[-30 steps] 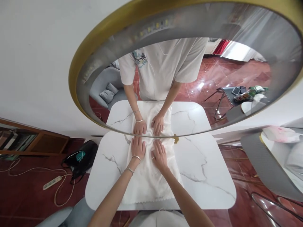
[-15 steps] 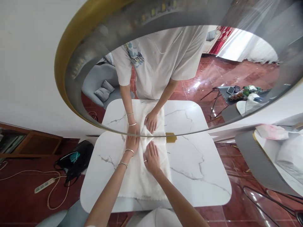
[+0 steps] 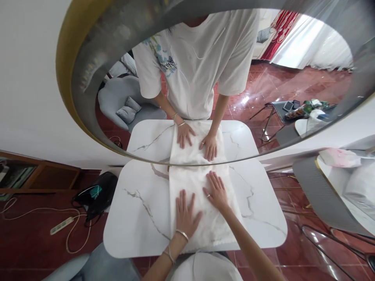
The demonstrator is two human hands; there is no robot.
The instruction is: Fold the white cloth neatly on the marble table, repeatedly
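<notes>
A white cloth (image 3: 199, 183) lies flat down the middle of a white marble table (image 3: 137, 218). My left hand (image 3: 185, 214) rests flat on the cloth's near left part, fingers stretched out, with bracelets on the wrist. My right hand (image 3: 216, 191) lies flat on the cloth farther up and to the right, fingers spread, a ring on one finger. Both hands hold nothing. A large round gold-framed mirror (image 3: 88, 78) stands at the table's far edge and reflects my arms, hands and the cloth.
A black bag (image 3: 95, 195) and a power strip with cable (image 3: 61, 225) lie on the red tiled floor at left. A low wooden shelf (image 3: 35, 177) stands against the wall. A grey chair (image 3: 328, 195) is at right. A grey seat sits below the table's near edge.
Both hands have slid back from the cloth's bunched far end toward me, the left one farther. The cloth now lies smoother and flatter, and the view has shifted.
</notes>
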